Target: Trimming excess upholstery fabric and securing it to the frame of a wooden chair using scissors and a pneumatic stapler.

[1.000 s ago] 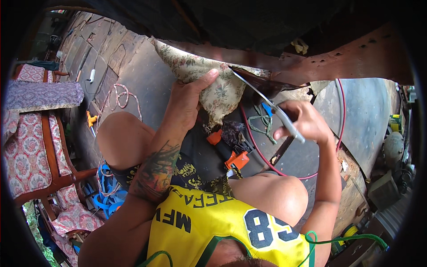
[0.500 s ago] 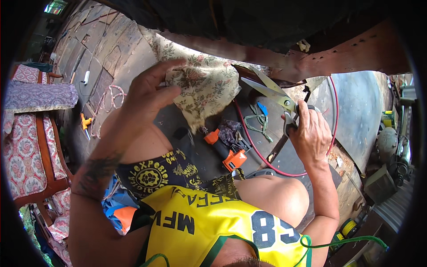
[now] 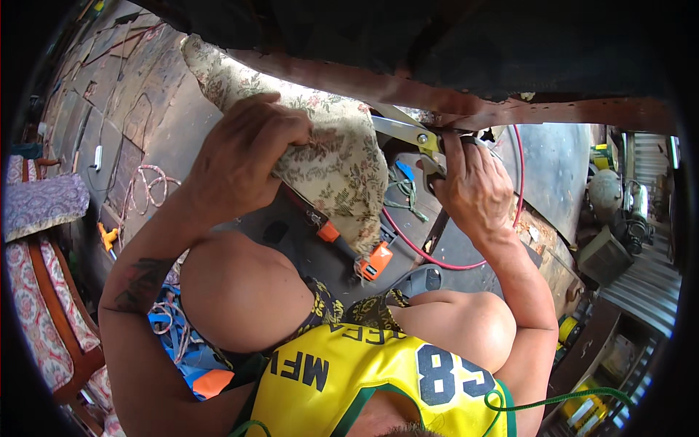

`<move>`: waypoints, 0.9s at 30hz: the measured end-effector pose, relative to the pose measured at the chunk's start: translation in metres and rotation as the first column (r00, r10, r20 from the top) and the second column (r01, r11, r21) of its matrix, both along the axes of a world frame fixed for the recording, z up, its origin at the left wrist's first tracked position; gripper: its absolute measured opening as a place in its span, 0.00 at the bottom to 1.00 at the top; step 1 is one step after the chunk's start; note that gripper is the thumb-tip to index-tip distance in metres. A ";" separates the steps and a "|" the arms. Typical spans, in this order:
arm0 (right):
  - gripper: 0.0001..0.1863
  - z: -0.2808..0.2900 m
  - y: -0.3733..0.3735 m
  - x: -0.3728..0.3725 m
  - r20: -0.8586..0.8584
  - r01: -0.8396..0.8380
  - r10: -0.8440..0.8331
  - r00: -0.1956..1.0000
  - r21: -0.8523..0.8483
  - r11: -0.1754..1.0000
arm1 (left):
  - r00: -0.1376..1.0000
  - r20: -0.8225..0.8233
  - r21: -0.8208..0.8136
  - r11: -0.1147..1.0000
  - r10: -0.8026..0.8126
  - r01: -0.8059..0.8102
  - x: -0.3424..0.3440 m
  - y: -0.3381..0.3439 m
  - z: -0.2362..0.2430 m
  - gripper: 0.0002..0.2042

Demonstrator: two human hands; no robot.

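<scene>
left hand (image 3: 244, 149), loose with fingers apart half second ago, now curled at left side of floral cloth (image 3: 331, 156), seemingly pinching fold; thumb hidden. cloth hangs between hands below dark overhang (image 3: 408, 54), lower tip over orange tool (image 3: 375, 261). scissors (image 3: 426, 138) now nearer cloth's upper right edge, blades spread; contact unclear. right hand (image 3: 473, 182) wrapped round handles. probably means cloth steadied, blades better placed.
</scene>
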State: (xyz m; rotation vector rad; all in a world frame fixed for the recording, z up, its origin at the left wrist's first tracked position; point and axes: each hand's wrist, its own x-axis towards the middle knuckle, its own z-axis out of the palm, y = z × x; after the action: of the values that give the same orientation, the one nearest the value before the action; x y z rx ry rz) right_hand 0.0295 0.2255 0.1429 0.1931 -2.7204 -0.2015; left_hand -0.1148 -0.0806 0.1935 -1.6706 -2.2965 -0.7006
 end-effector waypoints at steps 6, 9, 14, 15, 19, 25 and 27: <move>0.30 0.001 -0.017 -0.013 -0.052 -0.073 0.073 0.996 0.001 0.997 | 0.981 -0.183 0.037 0.997 -0.059 0.066 -0.003 -0.002 -0.015 0.19; 0.29 0.001 -0.020 -0.013 -0.057 -0.069 0.073 0.996 0.065 0.996 | 0.988 -0.149 0.086 0.995 -0.045 0.058 -0.001 -0.005 -0.021 0.18; 0.29 -0.007 -0.013 -0.014 -0.080 -0.114 0.121 0.989 0.079 0.990 | 0.992 -0.125 0.120 0.992 -0.034 0.049 -0.004 -0.008 -0.027 0.19; 0.28 -0.008 -0.012 -0.014 -0.085 -0.115 0.123 0.989 0.090 0.989 | 0.991 -0.130 0.130 0.990 -0.033 0.050 -0.005 -0.009 -0.028 0.19; 0.30 -0.009 -0.010 -0.015 -0.061 -0.121 0.125 0.990 0.076 0.990 | 0.994 -0.106 0.141 0.990 -0.010 0.025 -0.005 -0.011 -0.028 0.19; 0.34 -0.011 0.000 -0.016 -0.046 -0.160 0.165 0.985 0.093 0.983 | 0.998 -0.067 0.167 0.986 -0.014 0.025 -0.006 -0.012 -0.026 0.22; 0.24 -0.009 -0.001 -0.019 -0.092 -0.194 0.206 0.974 0.125 0.973 | 0.997 -0.074 0.154 0.987 -0.024 0.035 -0.006 -0.013 -0.028 0.22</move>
State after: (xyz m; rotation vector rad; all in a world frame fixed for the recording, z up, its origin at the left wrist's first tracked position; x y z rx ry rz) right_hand 0.0108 0.2246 0.1341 0.4742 -2.5663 -0.3014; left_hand -0.1212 -0.0934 0.1659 -1.6344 -2.1139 -0.7902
